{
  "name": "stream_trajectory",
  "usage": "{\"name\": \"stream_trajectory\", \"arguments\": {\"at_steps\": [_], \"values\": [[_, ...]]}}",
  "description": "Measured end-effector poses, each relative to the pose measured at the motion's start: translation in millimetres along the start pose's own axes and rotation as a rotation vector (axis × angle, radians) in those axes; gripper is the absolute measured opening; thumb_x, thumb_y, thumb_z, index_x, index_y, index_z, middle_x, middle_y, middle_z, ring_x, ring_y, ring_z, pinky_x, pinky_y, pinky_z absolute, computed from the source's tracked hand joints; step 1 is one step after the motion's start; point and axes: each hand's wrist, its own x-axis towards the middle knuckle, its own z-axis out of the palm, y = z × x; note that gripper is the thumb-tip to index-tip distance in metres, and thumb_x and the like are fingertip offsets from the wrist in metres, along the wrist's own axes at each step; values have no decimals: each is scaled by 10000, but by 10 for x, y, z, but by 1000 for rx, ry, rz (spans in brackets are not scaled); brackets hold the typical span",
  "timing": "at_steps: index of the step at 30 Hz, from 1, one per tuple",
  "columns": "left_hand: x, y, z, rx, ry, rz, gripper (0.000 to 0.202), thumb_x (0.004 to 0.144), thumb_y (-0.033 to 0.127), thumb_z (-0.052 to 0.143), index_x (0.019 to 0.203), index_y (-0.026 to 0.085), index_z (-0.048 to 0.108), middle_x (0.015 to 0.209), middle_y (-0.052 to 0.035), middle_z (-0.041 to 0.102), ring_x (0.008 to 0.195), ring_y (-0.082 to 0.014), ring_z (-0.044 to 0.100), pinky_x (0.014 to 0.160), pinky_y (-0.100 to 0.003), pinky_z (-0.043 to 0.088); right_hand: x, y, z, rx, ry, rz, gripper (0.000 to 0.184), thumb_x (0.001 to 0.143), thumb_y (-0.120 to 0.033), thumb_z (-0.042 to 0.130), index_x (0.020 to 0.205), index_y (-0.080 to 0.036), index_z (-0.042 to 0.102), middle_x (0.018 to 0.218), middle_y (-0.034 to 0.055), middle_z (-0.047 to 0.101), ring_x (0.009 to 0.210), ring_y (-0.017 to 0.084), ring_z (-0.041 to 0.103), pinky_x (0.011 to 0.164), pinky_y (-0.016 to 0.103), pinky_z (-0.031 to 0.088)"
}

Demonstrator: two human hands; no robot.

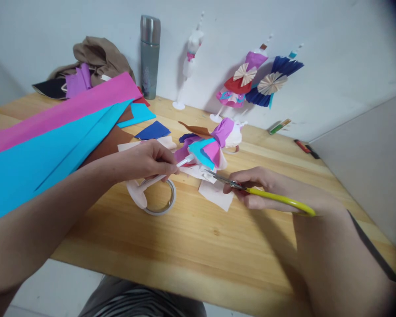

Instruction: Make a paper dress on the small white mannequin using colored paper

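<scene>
Yellow scissors, one pair, fill right hand; left hand grips one white stand.

Bright, fairly even light covers the desk and pale wall. It seems to come from above and the right, as soft shadows fall left of the bottle and white figure. A broader, darker shadow lies beside the right forearm. The metal cap shines mildly. Fine detail looks slightly soft; wide-angle distortion stretches the edges, and the right-hand corners darken to black.
</scene>
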Motion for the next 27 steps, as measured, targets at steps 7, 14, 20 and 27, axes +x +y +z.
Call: {"name": "stream_trajectory", "arguments": {"at_steps": [7, 14, 20, 27], "values": [[-1, 16, 7, 36, 8, 23, 248, 768, 292, 631, 567, 147, 627, 519, 17, 537, 499, -81, 410, 504, -216, 316, -17, 42, -1, 28, -83, 81, 461, 898, -581, 596, 1003, -135, 637, 797, 20, 525, 694, 149, 434, 589, 289, 335], [10, -24, 13, 56, 20, 39, 256, 779, 305, 621, 585, 139, 639, 515, 8, 535, 487, -83, 431, 485, -216, 290, 8, -116, 22, -39, -88, 125, 408, 870, -548, 635, 870, -141, 607, 741, -6, 467, 660, 134, 393, 587, 287, 326], [27, -66, 30, 41, 9, 33, 227, 771, 290, 616, 597, 146, 631, 503, 13, 527, 475, -84, 418, 483, -217, 293, 32, -143, 33, 1, -80, 103, 439, 879, -584, 608, 842, -147, 580, 802, 20, 514, 726, 156, 441, 645, 302, 358], [41, -37, 54, 39, 12, 65, 245, 758, 293, 613, 558, 151, 597, 496, 31, 503, 483, -76, 399, 481, -208, 296, 20, -124, 32, 55, -110, 160, 456, 864, -595, 638, 866, -140, 603, 829, 39, 560, 753, 169, 471, 663, 314, 375]]}}
